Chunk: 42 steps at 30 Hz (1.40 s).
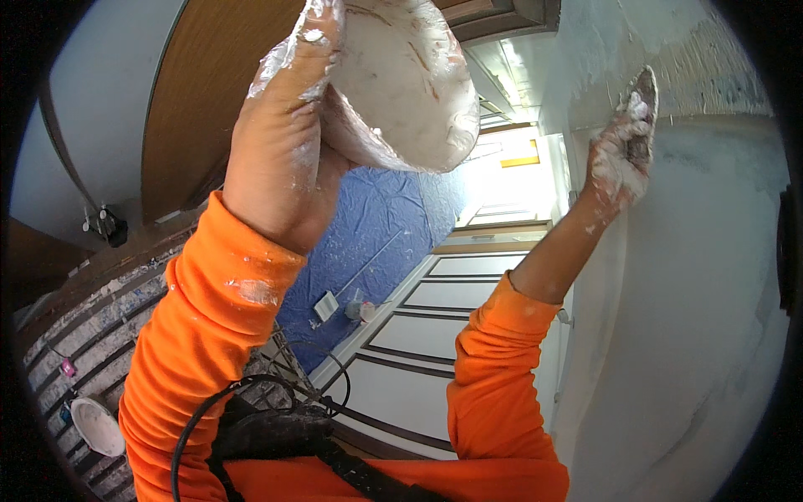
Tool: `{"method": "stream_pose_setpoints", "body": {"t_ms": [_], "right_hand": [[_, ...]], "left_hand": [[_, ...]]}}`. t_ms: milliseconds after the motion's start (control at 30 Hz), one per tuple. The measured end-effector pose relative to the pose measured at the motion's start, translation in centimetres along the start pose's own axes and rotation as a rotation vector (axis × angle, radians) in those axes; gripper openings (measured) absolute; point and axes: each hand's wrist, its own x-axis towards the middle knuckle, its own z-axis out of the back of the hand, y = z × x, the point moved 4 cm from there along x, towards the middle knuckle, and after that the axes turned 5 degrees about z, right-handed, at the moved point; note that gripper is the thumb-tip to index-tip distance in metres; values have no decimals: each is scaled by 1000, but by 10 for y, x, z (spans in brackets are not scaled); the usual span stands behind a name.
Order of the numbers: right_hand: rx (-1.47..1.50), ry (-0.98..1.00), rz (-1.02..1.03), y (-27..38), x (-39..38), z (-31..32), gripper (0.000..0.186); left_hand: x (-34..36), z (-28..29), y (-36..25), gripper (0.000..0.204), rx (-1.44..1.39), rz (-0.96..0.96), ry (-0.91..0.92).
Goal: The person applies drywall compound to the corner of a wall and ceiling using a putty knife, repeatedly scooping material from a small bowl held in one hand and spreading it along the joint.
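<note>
My left hand (280, 159), spattered with white plaster, grips a plaster-coated bowl (401, 84) at the upper middle. Its thumb lies along the bowl's rim, and the other fingers are mostly hidden behind it. A whitish layer lines the bowl. Over to the right, my raised right hand (617, 167) is closed round a thin flat scraper (646, 88), seen nearly edge-on and caked with white plaster. The scraper is next to the wall's ridged, wet-looking plaster patch (703, 71); whether it touches cannot be made out. Smooth grey-white wall (694, 268) continues below that patch.
A slatted, plaster-splashed platform (109, 335) lies at lower left, with a white bucket (98, 427) on it. Far below, blue sheeting (368, 226) bears a white tray (326, 306) and a small tub (366, 311). A black cable (188, 427) loops past my left arm. Panelled white doors (418, 335) stand beyond.
</note>
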Motion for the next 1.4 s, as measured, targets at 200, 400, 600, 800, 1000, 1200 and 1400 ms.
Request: {"method": "stream_pose_setpoints", "body": {"t_ms": [200, 400, 600, 800, 1000, 1200, 1400], "right_hand": [[89, 76, -199, 15, -33, -12, 59], [-19, 227, -133, 7, -69, -8, 49], [-94, -38, -141, -41, -11, 24, 47], [91, 111, -223, -37, -12, -24, 44], [184, -2, -264, -20, -51, -54, 57], [12, 135, -222, -8, -101, -62, 50], [65, 85, -466, -47, -52, 5, 47]], "left_hand": [[-2, -5, 5, 60, 141, 6, -18], [2, -3, 12, 52, 30, 21, -7], [-4, -9, 13, 67, 174, 30, -39], [-1, -14, 11, 63, 97, 15, 19], [-7, -20, 4, 51, 25, -8, 21], [-14, -19, -7, 52, 19, -30, 14], [-20, -19, -19, 65, 147, -31, 6]]}}
